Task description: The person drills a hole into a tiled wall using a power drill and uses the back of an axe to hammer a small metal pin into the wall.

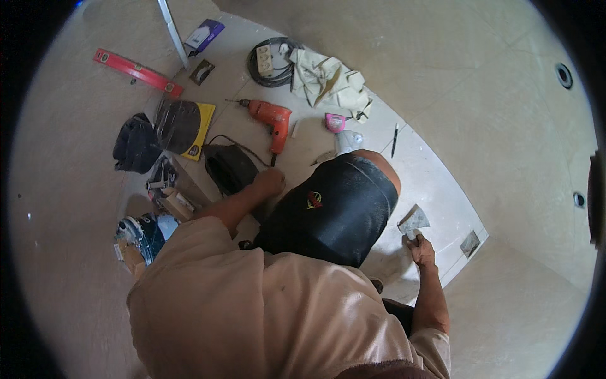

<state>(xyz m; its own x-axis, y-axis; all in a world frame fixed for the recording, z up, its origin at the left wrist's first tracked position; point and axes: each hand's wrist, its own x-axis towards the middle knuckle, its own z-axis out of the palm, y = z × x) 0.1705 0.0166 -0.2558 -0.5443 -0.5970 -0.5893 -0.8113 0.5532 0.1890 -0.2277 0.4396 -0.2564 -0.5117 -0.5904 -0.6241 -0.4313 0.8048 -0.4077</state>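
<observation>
In my right hand [423, 251] is a putty knife [415, 220], its wide, smeared blade pointing away from me just above or on the light floor. The fingers are closed round its handle. My left hand [270, 182] is curled up like a fist beside my leg in black shorts, near a dark open pouch [231, 168]. What lies inside those fingers, if anything, is hidden. Ahead of it an orange drill [271, 118] lies on its side, the bit pointing left and its cord running back.
Left lie a red spirit level [138, 72], a flat disc pack [204, 131], dark cloth [135, 144] and a blue-green power tool [144, 235]. Farther ahead are a coiled extension lead [251, 66], pale cloth [328, 78] and pink tape measure [335, 122]. A square drain [469, 244] sits by the right wall.
</observation>
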